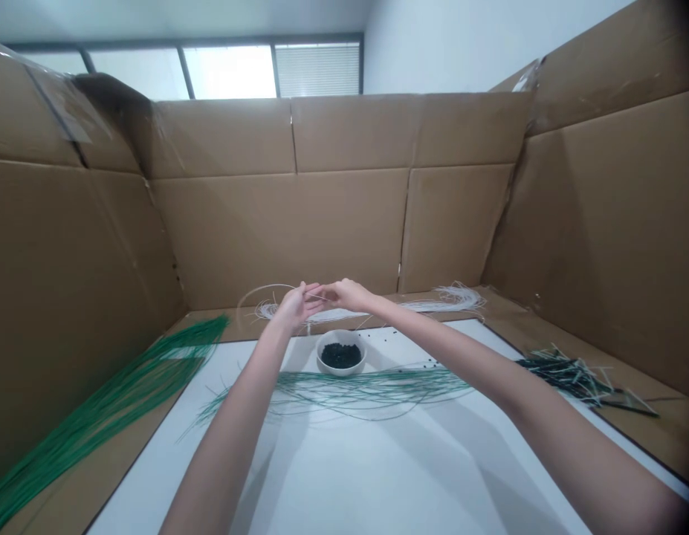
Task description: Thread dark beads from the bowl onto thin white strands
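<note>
Looking down past our bare outstretched arms, we find our left hand (293, 308) and right hand (345, 295) meeting in the air toward the far side, fingertips pinched together on a thin white strand (317, 296) that curves left in a loose loop. Just below and nearer sits a round white ceramic bowl (326, 364) of small black beads (340, 355). Fine green strands (366, 386) lie across a flat white board (344, 475). On the brown cardboard sheet (277, 238) around it lie a long green bundle (121, 401) at left, a white tangle (450, 299) far right, and dark strands (567, 375) at right.
</note>
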`<action>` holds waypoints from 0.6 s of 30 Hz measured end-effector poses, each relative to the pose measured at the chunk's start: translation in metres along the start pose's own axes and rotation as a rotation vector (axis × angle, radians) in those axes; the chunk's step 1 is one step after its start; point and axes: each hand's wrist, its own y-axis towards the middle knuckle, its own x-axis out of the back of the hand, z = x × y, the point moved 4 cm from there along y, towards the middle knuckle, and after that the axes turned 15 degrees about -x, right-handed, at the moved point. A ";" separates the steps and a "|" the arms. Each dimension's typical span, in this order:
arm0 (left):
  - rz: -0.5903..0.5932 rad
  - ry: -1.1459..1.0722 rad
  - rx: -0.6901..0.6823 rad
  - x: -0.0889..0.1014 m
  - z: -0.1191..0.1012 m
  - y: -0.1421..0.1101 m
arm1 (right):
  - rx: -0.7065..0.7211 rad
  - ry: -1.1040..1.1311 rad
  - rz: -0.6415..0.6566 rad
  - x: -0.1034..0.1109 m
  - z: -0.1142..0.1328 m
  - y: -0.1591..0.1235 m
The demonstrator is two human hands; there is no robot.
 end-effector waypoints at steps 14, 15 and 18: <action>-0.260 0.057 -0.317 0.061 -0.167 0.034 | -0.705 -0.218 0.066 -0.069 -0.184 -0.022; -0.282 0.089 -0.335 0.072 -0.177 0.033 | -0.721 -0.210 0.053 -0.068 -0.188 -0.022; -0.406 0.247 -0.421 0.111 -0.210 0.024 | -0.715 -0.175 -0.008 -0.062 -0.186 -0.018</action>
